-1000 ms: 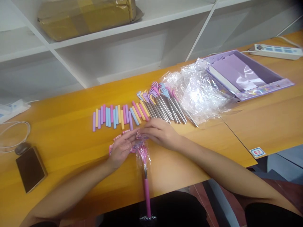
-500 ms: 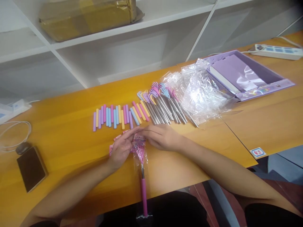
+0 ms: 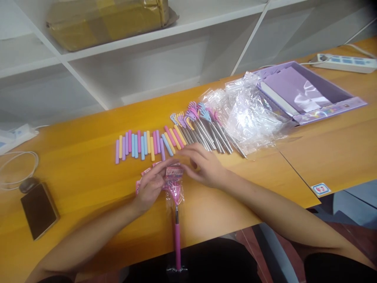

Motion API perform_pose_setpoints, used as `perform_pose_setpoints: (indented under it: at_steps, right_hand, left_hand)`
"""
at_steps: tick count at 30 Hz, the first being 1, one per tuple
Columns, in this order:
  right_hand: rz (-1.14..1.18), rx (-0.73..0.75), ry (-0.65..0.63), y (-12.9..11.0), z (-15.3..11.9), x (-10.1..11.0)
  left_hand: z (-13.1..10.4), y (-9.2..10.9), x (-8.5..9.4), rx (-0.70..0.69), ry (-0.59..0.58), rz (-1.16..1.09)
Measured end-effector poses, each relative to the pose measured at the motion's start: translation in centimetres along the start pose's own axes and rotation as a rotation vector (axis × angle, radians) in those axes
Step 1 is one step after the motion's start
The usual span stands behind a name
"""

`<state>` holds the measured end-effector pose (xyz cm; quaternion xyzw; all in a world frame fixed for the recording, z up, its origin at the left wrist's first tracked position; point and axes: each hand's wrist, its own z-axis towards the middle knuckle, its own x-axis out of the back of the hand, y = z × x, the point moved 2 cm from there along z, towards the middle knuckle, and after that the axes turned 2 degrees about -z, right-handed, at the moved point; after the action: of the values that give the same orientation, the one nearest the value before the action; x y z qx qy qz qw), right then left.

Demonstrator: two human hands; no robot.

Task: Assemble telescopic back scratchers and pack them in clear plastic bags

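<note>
A pink telescopic back scratcher (image 3: 177, 245) lies in a clear plastic bag, pointing toward me with its handle over the table edge. Its head sits under a printed pink header card (image 3: 174, 173). My left hand (image 3: 151, 186) rests at the card's left side, fingers stretched along its top edge. My right hand (image 3: 204, 165) is at the card's right, fingers curved and apart from the thumb, holding nothing visible. Small pink cards (image 3: 145, 171) show partly from behind my left hand. Beyond lie coloured handle sleeves (image 3: 143, 147) in a row and metal scratcher rods (image 3: 203, 133) with hand-shaped heads.
Crumpled clear bags (image 3: 246, 114) lie against a purple open box (image 3: 324, 112) at the right. A power strip (image 3: 344, 63) is behind it. A dark phone-like slab (image 3: 39, 212) and a cable (image 3: 37, 159) are at the left. White shelving (image 3: 165, 67) rises behind the table.
My right hand has drawn slightly away from the left fingertips, its fingers lifting and parting from the thumb. More of the header card shows. My left hand has barely moved.
</note>
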<state>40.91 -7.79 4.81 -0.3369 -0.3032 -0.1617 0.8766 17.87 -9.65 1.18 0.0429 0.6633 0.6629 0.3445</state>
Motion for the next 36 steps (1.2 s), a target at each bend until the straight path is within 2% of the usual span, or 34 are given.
perform_pose_setpoints:
  at_steps: [4, 7, 10, 12, 16, 18, 23, 30, 36]
  right_hand:
    - [0.207, -0.134, -0.020, 0.5, 0.5, -0.3]
    - [0.304, -0.230, 0.024, 0.9, 0.7, -0.5]
    - [0.326, -0.258, 0.038, 0.8, 0.6, -0.4]
    - [0.318, -0.246, 0.067, 0.5, 0.5, -0.3]
    - [0.289, -0.220, 0.109, 0.1, 0.5, -0.2]
    - [0.299, -0.212, 0.102, -0.1, 0.5, -0.2]
    - [0.350, -0.163, 0.066, -0.6, 0.6, -0.1]
    - [0.337, -0.049, 0.024, -0.9, 0.5, -0.2]
    - [0.172, 0.065, -0.040, -1.0, -0.1, -0.6]
  left_hand:
    - [0.0, 0.3, -0.4, 0.010, -0.027, 0.026]
    - [0.0, 0.4, -0.5, 0.007, 0.029, 0.127]
    - [0.2, 0.2, -0.5, 0.022, 0.097, 0.216]
    - [0.2, 0.0, -0.5, 0.077, 0.105, 0.217]
    - [0.0, -0.2, -0.8, 0.308, 0.030, 0.282]
    - [0.0, -0.2, -0.9, 0.370, 0.016, 0.320]
    - [0.1, -0.1, -0.6, 0.312, 0.060, 0.386]
    - [0.2, 0.0, -0.4, 0.309, 0.095, 0.437]
    - [0.2, 0.2, -0.5, 0.325, 0.109, 0.432]
